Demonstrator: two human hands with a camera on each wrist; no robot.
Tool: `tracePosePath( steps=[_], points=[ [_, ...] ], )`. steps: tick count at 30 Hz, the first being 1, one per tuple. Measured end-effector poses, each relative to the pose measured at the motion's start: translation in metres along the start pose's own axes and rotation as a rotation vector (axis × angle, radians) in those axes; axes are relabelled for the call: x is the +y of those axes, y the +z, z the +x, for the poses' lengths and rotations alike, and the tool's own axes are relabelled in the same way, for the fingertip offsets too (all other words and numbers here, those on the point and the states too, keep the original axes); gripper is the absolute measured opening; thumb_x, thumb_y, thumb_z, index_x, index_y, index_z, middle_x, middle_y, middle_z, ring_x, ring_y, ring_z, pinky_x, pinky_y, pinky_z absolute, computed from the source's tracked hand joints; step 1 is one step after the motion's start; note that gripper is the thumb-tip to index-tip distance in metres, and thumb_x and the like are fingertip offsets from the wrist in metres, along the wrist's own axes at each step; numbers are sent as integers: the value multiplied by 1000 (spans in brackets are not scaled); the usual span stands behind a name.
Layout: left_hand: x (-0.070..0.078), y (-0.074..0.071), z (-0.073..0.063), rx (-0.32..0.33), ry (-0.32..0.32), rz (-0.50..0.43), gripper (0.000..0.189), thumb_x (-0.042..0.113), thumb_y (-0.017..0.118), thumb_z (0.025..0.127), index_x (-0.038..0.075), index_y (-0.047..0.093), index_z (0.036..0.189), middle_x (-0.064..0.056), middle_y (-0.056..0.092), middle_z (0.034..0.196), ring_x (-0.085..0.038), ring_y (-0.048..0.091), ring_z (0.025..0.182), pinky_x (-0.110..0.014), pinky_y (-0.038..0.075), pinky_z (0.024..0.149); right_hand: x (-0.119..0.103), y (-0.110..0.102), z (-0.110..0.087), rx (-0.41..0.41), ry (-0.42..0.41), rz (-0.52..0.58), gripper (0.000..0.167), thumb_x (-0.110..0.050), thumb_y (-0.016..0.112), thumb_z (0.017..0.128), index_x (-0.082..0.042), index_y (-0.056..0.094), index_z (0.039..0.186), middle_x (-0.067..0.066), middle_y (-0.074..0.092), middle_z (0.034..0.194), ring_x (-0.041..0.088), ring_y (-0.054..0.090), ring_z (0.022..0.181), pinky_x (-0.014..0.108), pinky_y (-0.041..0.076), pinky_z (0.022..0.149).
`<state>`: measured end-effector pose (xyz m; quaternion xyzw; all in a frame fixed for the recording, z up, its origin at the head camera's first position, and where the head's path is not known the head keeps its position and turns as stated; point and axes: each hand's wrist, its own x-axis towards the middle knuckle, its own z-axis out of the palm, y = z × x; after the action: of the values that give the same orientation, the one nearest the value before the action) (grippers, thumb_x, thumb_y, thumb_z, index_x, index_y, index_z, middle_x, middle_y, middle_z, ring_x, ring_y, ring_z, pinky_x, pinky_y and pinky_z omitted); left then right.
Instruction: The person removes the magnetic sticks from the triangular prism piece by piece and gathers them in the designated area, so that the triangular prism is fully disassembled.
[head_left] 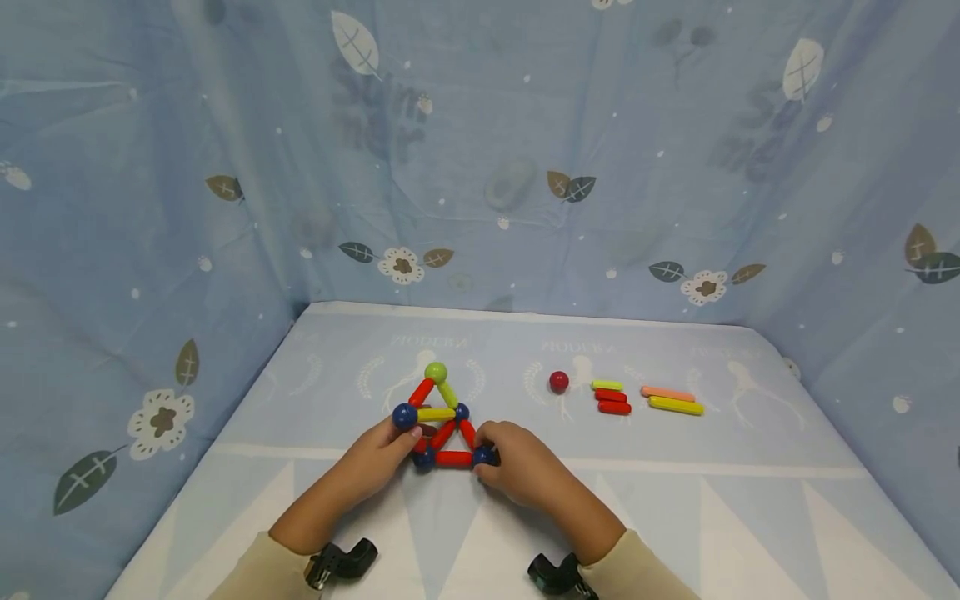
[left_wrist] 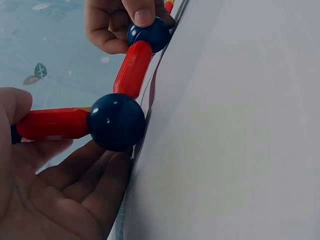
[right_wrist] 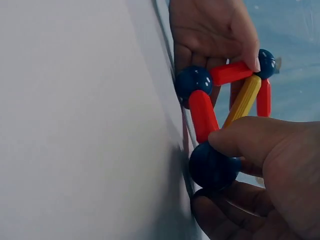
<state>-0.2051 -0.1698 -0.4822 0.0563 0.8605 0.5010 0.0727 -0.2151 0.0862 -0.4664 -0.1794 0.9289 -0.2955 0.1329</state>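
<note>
A frame of coloured rods and balls, like a magnetic building set, stands between my hands, with red rods (head_left: 453,459), a yellow rod (head_left: 436,414) and a lime ball (head_left: 436,372) at its far top. My left hand (head_left: 377,457) holds its left side, the thumb on the upper left blue ball (head_left: 405,416). In the left wrist view that thumb lies along a red rod (left_wrist: 54,123) above the lower left blue ball (left_wrist: 116,122). My right hand (head_left: 522,460) pinches the lower right blue ball (right_wrist: 214,166) between thumb and fingers.
To the right of the frame lie a dark red ball (head_left: 558,382), a short lime rod (head_left: 607,385), two short red rods (head_left: 614,407), a long orange rod (head_left: 667,393) and a long yellow rod (head_left: 677,406). A blue patterned curtain (head_left: 480,150) encloses the table's back and sides.
</note>
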Motion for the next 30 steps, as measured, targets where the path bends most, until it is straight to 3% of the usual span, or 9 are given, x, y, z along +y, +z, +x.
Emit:
tracePosePath(
  steps=[6, 11, 15, 20, 30],
  points=[
    [0, -3, 5, 98, -72, -41, 50, 30, 67, 103, 14, 54, 149, -9, 66, 142, -30, 62, 127, -56, 47, 112, 5, -2, -1, 39, 3, 59, 25, -22, 79, 92, -21, 68, 114, -5, 61, 104, 17, 56, 97, 41, 56, 91],
    [1, -8, 10, 156, -94, -83, 65, 22, 72, 99, 20, 43, 157, -15, 60, 146, -30, 63, 128, -47, 53, 107, 12, -2, 0, 63, 33, 98, 27, -19, 79, 93, -20, 68, 117, -2, 62, 109, 20, 57, 101, 45, 57, 95],
    [-1, -10, 11, 180, -126, -14, 60, 22, 73, 98, 17, 50, 153, -15, 60, 146, -29, 63, 125, -46, 55, 104, 19, -2, 1, 93, 49, 108, 29, -17, 78, 92, -20, 69, 119, -1, 64, 115, 21, 57, 105, 47, 56, 99],
    [-6, -9, 12, 181, -127, 122, 50, 25, 77, 95, 14, 61, 142, -11, 67, 131, -26, 64, 113, -44, 59, 96, 27, -4, 1, 137, 54, 122, 28, -16, 76, 92, -22, 70, 119, 0, 65, 120, 21, 57, 105, 46, 57, 99],
    [-7, -11, 11, 106, -79, 201, 46, 20, 87, 87, 7, 69, 127, -5, 66, 111, -17, 64, 97, -38, 59, 87, 39, -7, 1, 196, 41, 200, 26, -14, 71, 93, -21, 71, 118, 3, 63, 128, 22, 59, 108, 44, 59, 96]
  ],
)
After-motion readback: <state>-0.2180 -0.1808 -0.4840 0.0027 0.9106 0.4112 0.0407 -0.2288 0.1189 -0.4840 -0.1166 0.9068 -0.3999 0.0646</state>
